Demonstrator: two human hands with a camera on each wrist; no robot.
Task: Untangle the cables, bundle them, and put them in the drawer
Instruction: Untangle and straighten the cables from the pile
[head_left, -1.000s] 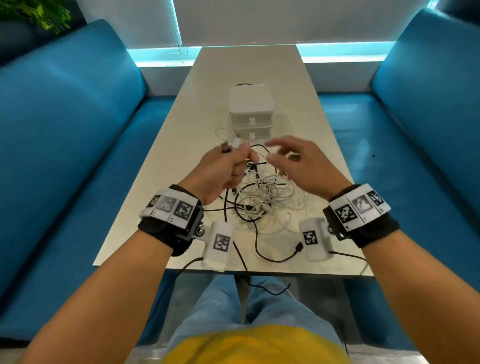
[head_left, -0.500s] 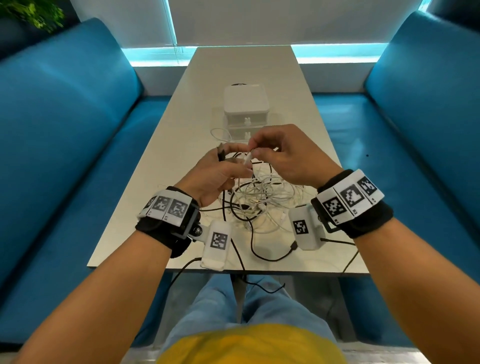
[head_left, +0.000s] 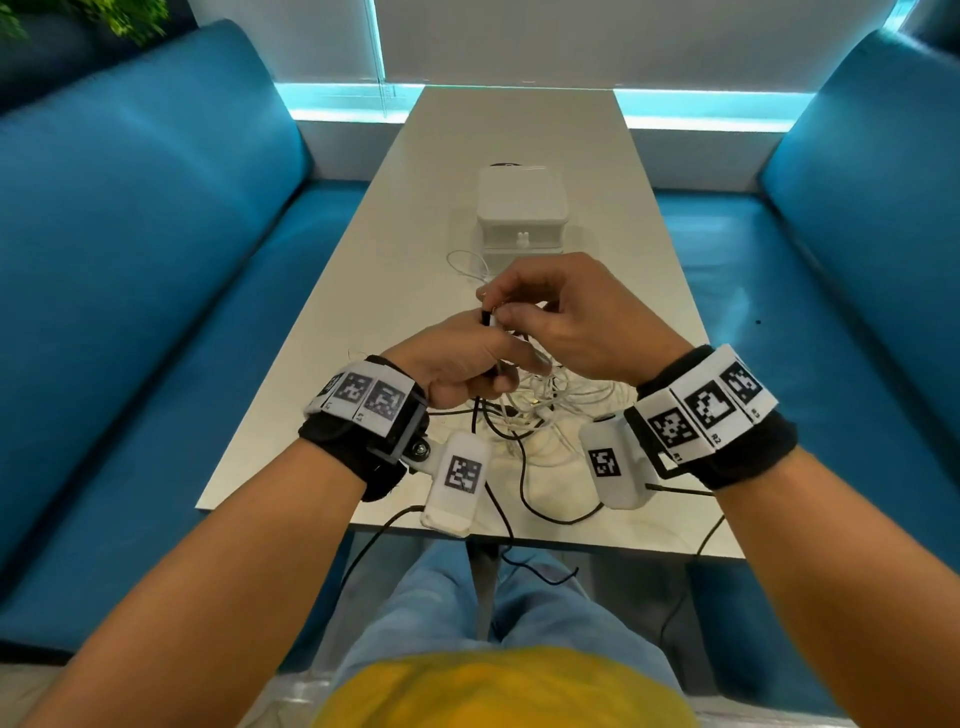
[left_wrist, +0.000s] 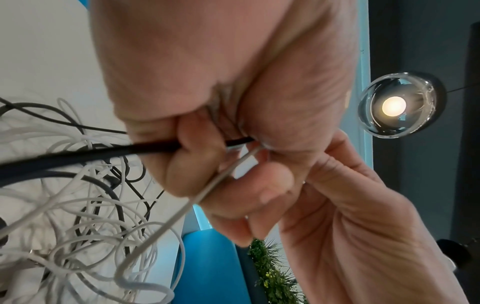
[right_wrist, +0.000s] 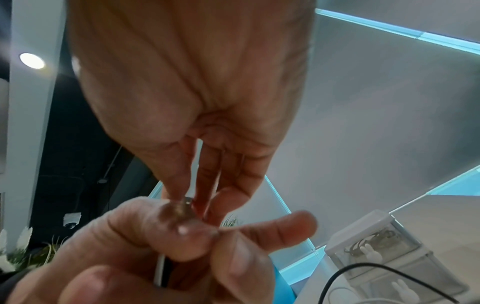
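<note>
I see the left hand (head_left: 457, 364) with fingers curled round a black cable (left_wrist: 78, 156) and a white cable (left_wrist: 197, 197). Right hand (head_left: 571, 317) pinches a connector tip just above it. The tangle (head_left: 545, 410) lies on the table (head_left: 363, 291); drawer (head_left: 521, 240) beyond, closed.

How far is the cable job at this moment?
Early. The upper drawer already shows something cable-like inside. Now the left hand grips a black cable and a white cable; the right hand pinches a connector. The tangle remains on the table.
</note>
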